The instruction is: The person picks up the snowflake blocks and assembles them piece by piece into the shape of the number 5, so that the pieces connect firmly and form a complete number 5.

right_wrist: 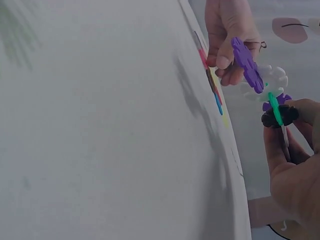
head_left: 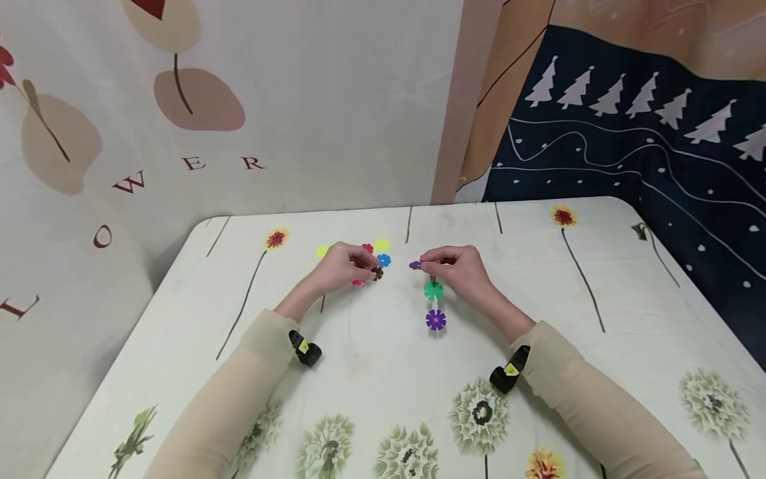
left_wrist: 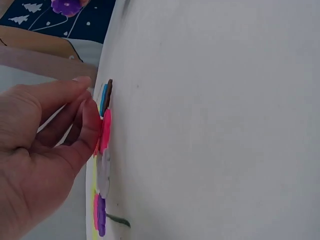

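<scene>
My right hand (head_left: pixel 463 269) pinches a chain of interlocking flower-shaped plastic discs between thumb and fingers. In the right wrist view a black disc (right_wrist: pixel 272 119) sits at the fingertips, joined with a green disc (right_wrist: pixel 275 107), a white disc (right_wrist: pixel 275 77) and a purple disc (right_wrist: pixel 247 65) at the far end. Across from it my left hand (head_left: pixel 344 265) hovers over loose discs on the table, its fingers loosely bent. Its fingertips are right by a brown disc (head_left: pixel 378 273) and a blue disc (head_left: pixel 384 260). In the left wrist view nothing shows between them.
Partly behind the left hand lie more loose discs: a yellow disc (head_left: pixel 382 245), a red disc (head_left: pixel 368 248), and a pink disc (left_wrist: pixel 106 127), a white disc (left_wrist: pixel 103 172) and a purple disc (left_wrist: pixel 101 215). A flower-print cloth (head_left: pixel 359 386) covers the table; printed fabric (head_left: pixel 341 133) hangs behind it.
</scene>
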A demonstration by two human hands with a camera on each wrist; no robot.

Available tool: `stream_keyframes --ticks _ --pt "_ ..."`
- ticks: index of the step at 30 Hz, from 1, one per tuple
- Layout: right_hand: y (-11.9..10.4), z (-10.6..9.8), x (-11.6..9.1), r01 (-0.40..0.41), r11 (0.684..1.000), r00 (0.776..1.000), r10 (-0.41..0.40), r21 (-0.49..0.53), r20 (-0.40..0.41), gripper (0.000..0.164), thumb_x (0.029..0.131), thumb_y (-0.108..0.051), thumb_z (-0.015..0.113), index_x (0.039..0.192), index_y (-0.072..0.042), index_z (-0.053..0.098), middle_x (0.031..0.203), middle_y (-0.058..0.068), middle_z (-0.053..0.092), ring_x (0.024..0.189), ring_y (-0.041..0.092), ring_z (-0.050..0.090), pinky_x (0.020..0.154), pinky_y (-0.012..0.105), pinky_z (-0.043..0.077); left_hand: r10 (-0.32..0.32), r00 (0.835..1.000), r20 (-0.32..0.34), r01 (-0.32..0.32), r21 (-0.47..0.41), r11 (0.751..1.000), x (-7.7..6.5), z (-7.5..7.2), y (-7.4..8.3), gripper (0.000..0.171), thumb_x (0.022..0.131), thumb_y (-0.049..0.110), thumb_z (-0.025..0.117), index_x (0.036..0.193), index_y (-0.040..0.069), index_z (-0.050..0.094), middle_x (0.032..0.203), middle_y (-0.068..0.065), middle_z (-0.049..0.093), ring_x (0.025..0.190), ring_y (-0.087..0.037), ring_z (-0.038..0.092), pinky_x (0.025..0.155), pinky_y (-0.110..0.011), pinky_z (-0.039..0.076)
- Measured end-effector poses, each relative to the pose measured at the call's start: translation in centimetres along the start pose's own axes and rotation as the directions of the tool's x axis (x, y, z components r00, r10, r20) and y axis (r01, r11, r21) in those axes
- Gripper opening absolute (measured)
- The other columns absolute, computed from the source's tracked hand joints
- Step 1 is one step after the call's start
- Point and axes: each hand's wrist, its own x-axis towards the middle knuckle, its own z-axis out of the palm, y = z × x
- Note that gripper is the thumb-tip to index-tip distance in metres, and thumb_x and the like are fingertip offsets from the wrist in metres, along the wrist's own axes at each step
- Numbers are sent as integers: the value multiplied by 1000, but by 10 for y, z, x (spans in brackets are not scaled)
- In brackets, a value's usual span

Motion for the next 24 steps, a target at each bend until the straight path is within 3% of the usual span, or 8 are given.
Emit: stream_keyframes --ticks 14,24 --pt "2 -2 -2 18 1000 1000 -18 12 -9 15 91 -10 78 104 -2 80 107 10 76 90 21 63 70 24 49 -6 1000 -15 8 151 989 6 4 -2 27 86 3 82 112 1 76 98 -9 71 90 -23 61 78 -29 53" --pt "6 -2 -3 24 1000 1000 -23 20 -10 16 92 -11 78 104 -1 80 104 9 76 87 19 63 67 22 50 49 999 -2 -48 126 991 4 1 -4 17 91 3 77 109 2 77 99 -8 72 89 -24 61 77 -28 53"
